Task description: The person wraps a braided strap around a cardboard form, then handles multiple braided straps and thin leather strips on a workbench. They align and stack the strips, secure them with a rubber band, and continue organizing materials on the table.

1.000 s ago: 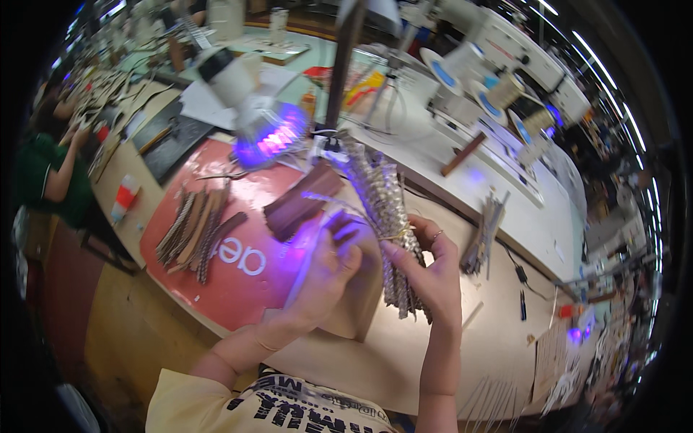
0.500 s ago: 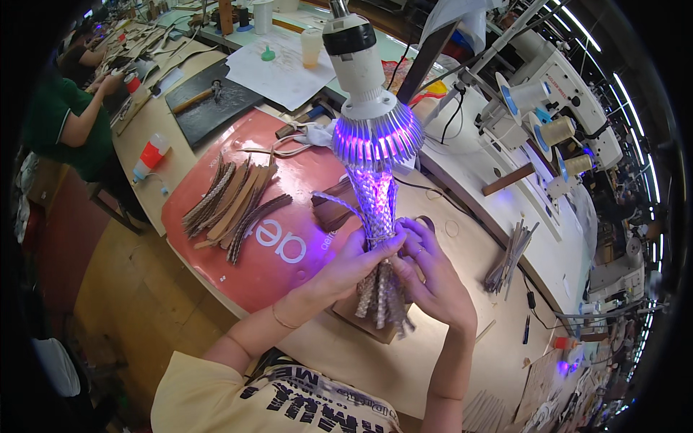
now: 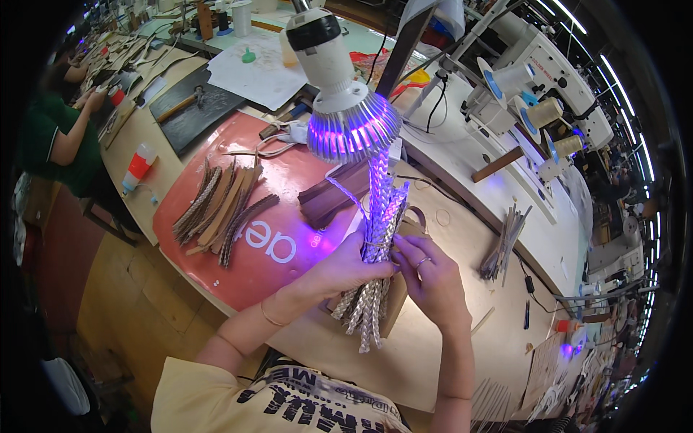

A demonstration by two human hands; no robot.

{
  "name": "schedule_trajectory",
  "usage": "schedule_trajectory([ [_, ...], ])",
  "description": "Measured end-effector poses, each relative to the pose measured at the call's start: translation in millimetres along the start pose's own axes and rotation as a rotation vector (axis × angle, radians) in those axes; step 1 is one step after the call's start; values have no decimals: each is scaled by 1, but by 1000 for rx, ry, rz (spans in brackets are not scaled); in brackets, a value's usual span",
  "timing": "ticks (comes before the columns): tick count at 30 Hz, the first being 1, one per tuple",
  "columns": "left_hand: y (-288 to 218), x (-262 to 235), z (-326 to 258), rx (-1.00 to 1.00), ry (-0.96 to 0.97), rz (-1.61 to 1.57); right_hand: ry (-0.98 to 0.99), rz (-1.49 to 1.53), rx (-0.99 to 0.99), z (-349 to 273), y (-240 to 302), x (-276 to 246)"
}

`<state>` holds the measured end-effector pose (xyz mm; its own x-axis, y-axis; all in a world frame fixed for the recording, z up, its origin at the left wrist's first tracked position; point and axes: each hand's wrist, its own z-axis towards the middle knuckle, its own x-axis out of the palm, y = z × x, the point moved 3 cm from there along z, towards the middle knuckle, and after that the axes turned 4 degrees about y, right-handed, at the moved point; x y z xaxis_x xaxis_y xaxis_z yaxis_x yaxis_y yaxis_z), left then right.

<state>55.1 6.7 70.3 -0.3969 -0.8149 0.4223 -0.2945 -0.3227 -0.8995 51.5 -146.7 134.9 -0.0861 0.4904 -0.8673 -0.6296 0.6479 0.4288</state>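
While both hands close around it at the near edge of the workbench, a bundle of braided straps stands nearly upright between them, its top reaching just under the glowing violet lamp. The left hand wraps the bundle's middle from the left, fingers curled shut on it; the right hand, a ring on one finger, presses the same spot from the right, fingertips clamped against the braids. The straps look pale and silvery, plaited, tinted purple above and fanning out loose below the hands over a brown block whose shape I cannot tell.

Left of the hands lies a rounded red mat with large white letters, carrying a fan of brown braided strips and a dark brown stack. Farther left, near the bench edge, stands a small white bottle with a red label. Beyond, a black cutting board and white paper sheet lie, with sewing machines at far right.
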Motion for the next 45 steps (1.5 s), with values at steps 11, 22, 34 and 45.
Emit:
schedule_trajectory([
  [11,0,7,9,103,-66,244,4,-451,-185,-2,-3,0],
  [22,-13,-8,-13,-334,234,422,-76,1227,114,-48,-42,-59],
  [34,-16,9,-25,-65,864,812,-239,1345,103,-57,-118,-109],
  [45,14,93,-37,-381,591,177,-216,202,652,-127,-161,-67],
])
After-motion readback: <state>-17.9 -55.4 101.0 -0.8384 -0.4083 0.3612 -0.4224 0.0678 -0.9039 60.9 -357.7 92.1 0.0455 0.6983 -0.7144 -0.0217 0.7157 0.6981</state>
